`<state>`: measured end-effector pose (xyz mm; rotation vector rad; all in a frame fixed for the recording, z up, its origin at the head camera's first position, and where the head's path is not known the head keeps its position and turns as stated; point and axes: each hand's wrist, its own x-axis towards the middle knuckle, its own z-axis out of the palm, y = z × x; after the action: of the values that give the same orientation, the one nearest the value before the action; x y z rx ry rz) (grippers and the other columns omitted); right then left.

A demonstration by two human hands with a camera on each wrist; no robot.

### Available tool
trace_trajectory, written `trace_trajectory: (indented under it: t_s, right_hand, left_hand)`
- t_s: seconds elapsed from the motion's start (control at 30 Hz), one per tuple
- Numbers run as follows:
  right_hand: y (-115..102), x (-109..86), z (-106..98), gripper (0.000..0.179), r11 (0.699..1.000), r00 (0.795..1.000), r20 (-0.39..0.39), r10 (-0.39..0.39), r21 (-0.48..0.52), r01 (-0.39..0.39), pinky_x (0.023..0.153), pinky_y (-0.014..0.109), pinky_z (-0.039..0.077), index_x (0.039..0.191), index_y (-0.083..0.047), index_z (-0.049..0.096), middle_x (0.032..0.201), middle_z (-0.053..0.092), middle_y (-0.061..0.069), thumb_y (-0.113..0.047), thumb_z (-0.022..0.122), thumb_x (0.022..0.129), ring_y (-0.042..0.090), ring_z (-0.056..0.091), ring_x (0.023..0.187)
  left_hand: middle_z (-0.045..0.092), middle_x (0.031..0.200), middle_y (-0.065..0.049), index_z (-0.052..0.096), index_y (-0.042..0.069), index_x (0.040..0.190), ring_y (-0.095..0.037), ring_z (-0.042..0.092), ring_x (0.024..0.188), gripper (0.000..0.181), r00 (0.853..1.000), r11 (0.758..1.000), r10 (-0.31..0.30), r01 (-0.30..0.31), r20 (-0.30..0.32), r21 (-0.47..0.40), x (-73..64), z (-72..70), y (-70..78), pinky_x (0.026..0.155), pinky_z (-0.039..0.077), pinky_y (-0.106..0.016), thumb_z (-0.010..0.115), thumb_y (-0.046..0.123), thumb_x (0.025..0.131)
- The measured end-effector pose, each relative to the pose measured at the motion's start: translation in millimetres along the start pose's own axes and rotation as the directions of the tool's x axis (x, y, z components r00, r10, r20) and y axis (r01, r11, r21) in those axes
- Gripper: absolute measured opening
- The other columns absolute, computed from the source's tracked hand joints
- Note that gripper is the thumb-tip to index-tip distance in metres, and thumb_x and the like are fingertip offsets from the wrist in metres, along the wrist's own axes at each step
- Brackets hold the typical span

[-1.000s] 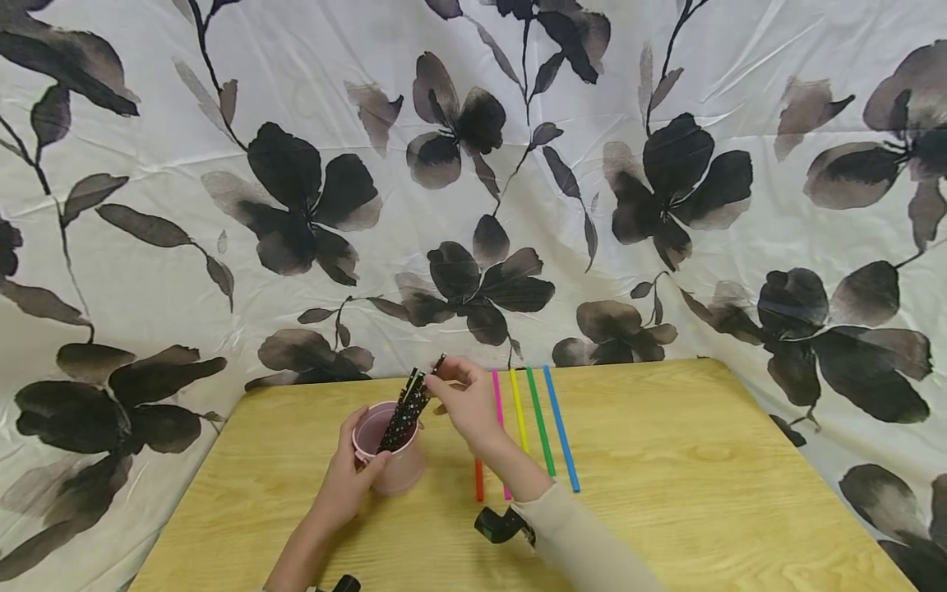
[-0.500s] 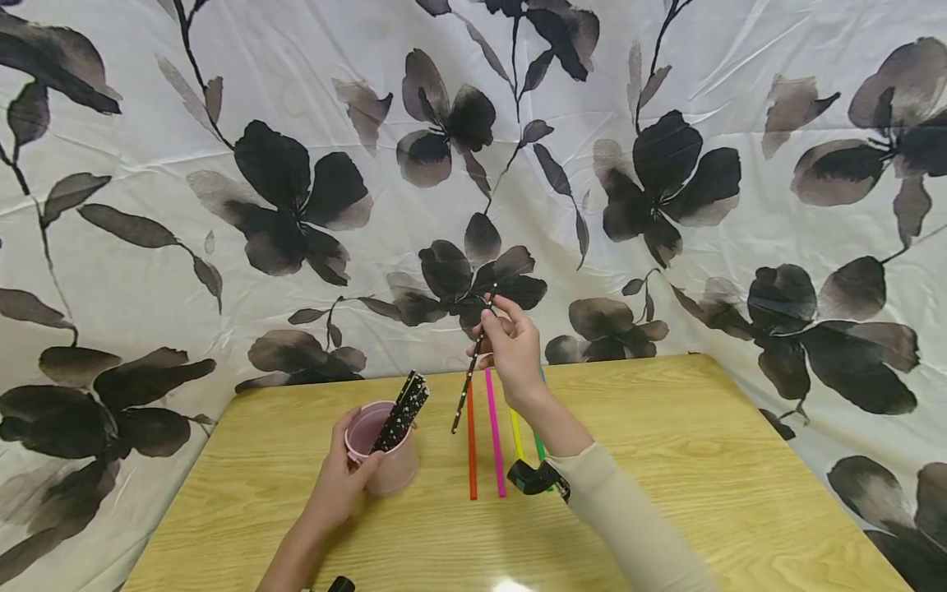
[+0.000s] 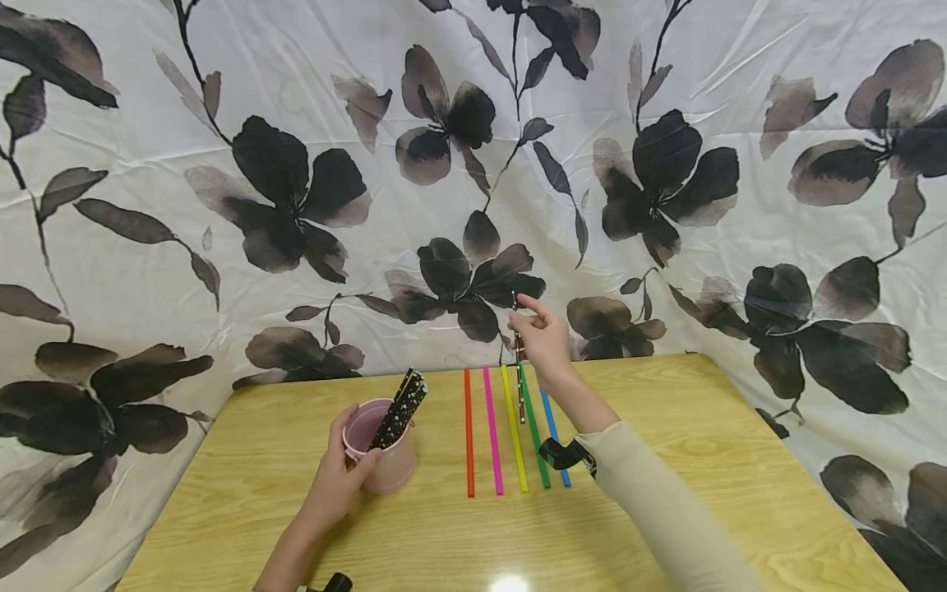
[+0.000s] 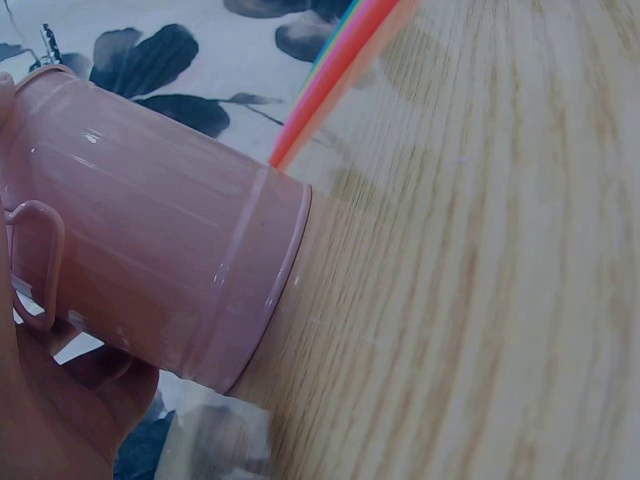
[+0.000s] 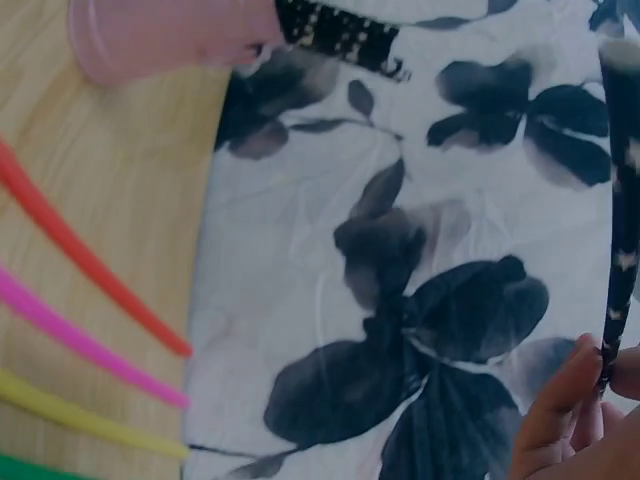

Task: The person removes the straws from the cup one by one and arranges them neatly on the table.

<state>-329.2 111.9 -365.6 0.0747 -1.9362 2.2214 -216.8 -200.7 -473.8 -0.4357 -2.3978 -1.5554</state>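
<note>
My left hand (image 3: 336,477) grips a small pink bucket (image 3: 395,469) tilted a little on the table, fingers and thumb around its sides. In the left wrist view the bucket (image 4: 150,220) shows a looped side handle. A bundle of black speckled straws (image 3: 399,411) leans out of it to the right. Raised over the far part of the table, my right hand (image 3: 546,337) pinches one black speckled straw (image 3: 521,399), which hangs nearly upright in front of the green straw (image 3: 536,436). The right wrist view shows this straw (image 5: 622,220) between thumb and fingers.
Red (image 3: 469,436), pink (image 3: 492,436), yellow (image 3: 514,436) and blue (image 3: 552,415) straws lie side by side with the green one, right of the bucket. Behind the wooden table (image 3: 666,510) hangs a floral cloth (image 3: 562,49).
My right hand has drawn one black straw out of the bundle and carried it rightward over the coloured straws, turning it more upright. My left hand still holds the bucket in place.
</note>
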Motion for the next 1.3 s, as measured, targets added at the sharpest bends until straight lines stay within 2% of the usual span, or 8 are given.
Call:
trace_trajectory:
  t_s: [0.17, 0.27, 0.43, 0.63, 0.87, 0.93, 1.13, 1.3]
  right_hand:
    - [14.0, 13.5, -12.6, 0.025, 0.993, 0.991, -0.074, -0.111, -0.050, 0.107, 0.046, 0.021, 0.043, 0.118, -0.007, 0.067, 0.086, 0.063, 0.010, -0.014, 0.065, 0.094, 0.014, 0.056, 0.052]
    - [25.0, 21.3, -23.2, 0.019, 0.987, 0.987, -0.091, -0.132, -0.099, 0.123, 0.048, 0.020, 0.044, 0.111, -0.005, 0.069, 0.087, 0.062, 0.015, -0.012, 0.064, 0.094, 0.014, 0.055, 0.053]
    - [41.4, 30.3, -44.4, 0.026, 0.982, 0.998, -0.027, -0.052, -0.183, 0.047, 0.050, 0.022, 0.043, 0.119, -0.003, 0.065, 0.087, 0.060, 0.008, -0.009, 0.061, 0.094, 0.020, 0.058, 0.062]
    - [54.6, 35.4, -65.7, 0.033, 0.959, 0.997, 0.035, 0.063, -0.279, -0.051, 0.051, 0.024, 0.038, 0.128, -0.004, 0.060, 0.093, 0.059, 0.005, -0.010, 0.059, 0.096, 0.013, 0.047, 0.062]
    - [68.1, 40.6, -85.1, 0.038, 0.920, 0.990, 0.041, 0.132, -0.378, -0.107, 0.086, 0.038, 0.044, 0.134, -0.003, 0.056, 0.127, 0.055, 0.018, -0.011, 0.059, 0.097, 0.026, 0.052, 0.112]
    - [71.5, 42.1, -89.4, 0.041, 0.916, 0.988, 0.049, 0.143, -0.385, -0.113, 0.085, 0.041, 0.045, 0.136, -0.002, 0.053, 0.132, 0.053, 0.021, -0.010, 0.059, 0.097, 0.031, 0.051, 0.117]
    - [86.2, 46.4, -98.2, 0.043, 0.908, 0.989, 0.046, 0.139, -0.405, -0.109, 0.067, 0.035, 0.047, 0.137, -0.001, 0.052, 0.127, 0.055, 0.023, -0.007, 0.061, 0.095, 0.022, 0.055, 0.097]
    - [104.8, 45.7, -104.9, 0.043, 0.886, 0.990, 0.072, 0.125, -0.457, -0.079, 0.061, 0.033, 0.047, 0.135, 0.002, 0.052, 0.117, 0.060, 0.025, -0.004, 0.062, 0.094, 0.016, 0.054, 0.074]
  left_hand:
    - [0.038, 0.140, -0.032, 0.018, -0.003, 0.148, -0.046, 0.044, 0.123, 0.071, 1.000, 1.000, -0.004, 0.004, -0.001, 0.008, 2.4, -0.5, -1.0, 0.089, 0.037, -0.011, 0.063, 0.008, 0.094]
    - [0.038, 0.142, -0.030, 0.018, 0.000, 0.150, -0.044, 0.044, 0.124, 0.072, 1.000, 1.000, -0.001, 0.001, -0.008, 0.010, 4.0, 1.5, -14.4, 0.089, 0.036, -0.010, 0.063, 0.009, 0.094]
    - [0.038, 0.145, -0.022, 0.017, 0.011, 0.153, -0.037, 0.045, 0.126, 0.075, 1.000, 1.000, 0.003, -0.003, -0.016, 0.012, 4.0, 4.5, -38.9, 0.091, 0.036, -0.013, 0.064, 0.012, 0.094]
    - [0.038, 0.145, -0.020, 0.017, 0.014, 0.153, -0.035, 0.045, 0.125, 0.076, 0.999, 1.000, 0.020, -0.020, -0.028, -0.001, 0.2, 4.4, -45.4, 0.093, 0.039, -0.017, 0.064, 0.011, 0.094]
    - [0.038, 0.146, -0.020, 0.017, 0.013, 0.153, -0.036, 0.045, 0.127, 0.075, 1.000, 1.000, 0.012, -0.012, -0.022, 0.001, 5.9, 4.7, -38.2, 0.095, 0.039, -0.019, 0.063, 0.012, 0.094]
    - [0.038, 0.145, -0.023, 0.017, 0.011, 0.153, -0.039, 0.045, 0.126, 0.074, 1.000, 1.000, 0.016, -0.016, -0.020, 0.005, 7.4, 4.3, -32.4, 0.094, 0.039, -0.019, 0.063, 0.010, 0.094]
    - [0.038, 0.141, -0.030, 0.019, 0.001, 0.150, -0.045, 0.045, 0.123, 0.072, 1.000, 1.000, 0.014, -0.014, -0.012, 0.011, 7.3, 0.8, -9.9, 0.091, 0.040, -0.017, 0.063, 0.008, 0.093]
    - [0.038, 0.144, -0.026, 0.018, 0.004, 0.151, -0.040, 0.046, 0.124, 0.073, 1.000, 0.999, 0.019, -0.018, -0.023, 0.035, 4.4, 2.0, -24.0, 0.093, 0.040, -0.019, 0.064, 0.008, 0.093]
